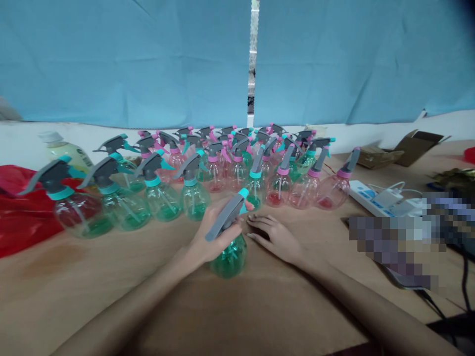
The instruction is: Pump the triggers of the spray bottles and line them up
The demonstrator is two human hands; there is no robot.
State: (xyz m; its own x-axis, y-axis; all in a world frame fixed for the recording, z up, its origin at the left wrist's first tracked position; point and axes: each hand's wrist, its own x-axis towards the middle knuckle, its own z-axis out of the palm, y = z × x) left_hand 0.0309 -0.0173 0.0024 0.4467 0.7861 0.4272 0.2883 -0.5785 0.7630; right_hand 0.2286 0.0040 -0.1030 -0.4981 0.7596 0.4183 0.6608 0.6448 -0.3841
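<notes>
My left hand (212, 232) is wrapped round the neck of a green spray bottle (229, 257) with a grey trigger head and teal cap; the bottle stands on the brown table (111, 282) just in front of me. Beside it, my right hand (276, 236) lies flat on the table with its fingers stretched out toward the bottle, holding nothing. Behind both hands stand several more spray bottles: green ones with teal collars (159, 198) on the left, pink ones with pink collars (309, 185) on the right.
A red plastic bag (22, 212) lies at the left edge, with a pale capped bottle (67, 151) behind it. A white power strip with cables (374, 198) and cardboard pieces (401, 148) sit at the right. A blue curtain (148, 59) hangs behind.
</notes>
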